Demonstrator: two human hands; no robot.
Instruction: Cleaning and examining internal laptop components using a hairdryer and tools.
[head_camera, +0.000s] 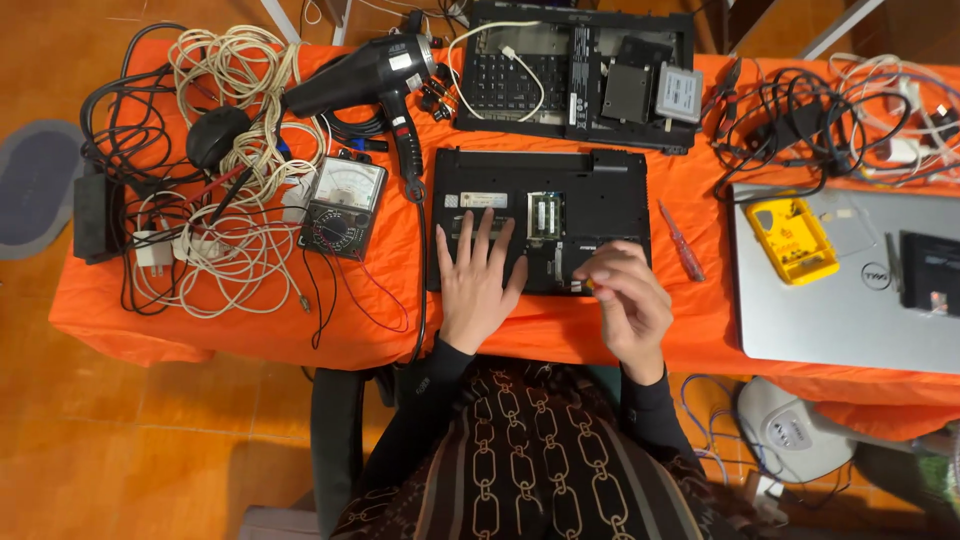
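A black laptop (540, 220) lies bottom-up at the table's (250, 330) front edge, its middle hatch already off, memory bared; the rest of the base is still closed. The left hand (478, 285) presses flat on it, fingers spread. The right hand (625, 300) pinches a small tool at the laptop's front right. A red screwdriver (682, 242) lies beside it.

The one camera sits on my head and looks almost straight down over my chest onto the table (700, 340). It is near enough to fill the view with the orange cloth from 9 to 3 o'clock. My lap lies at 6 o'clock, the far table edge at 12, with floor showing beyond.
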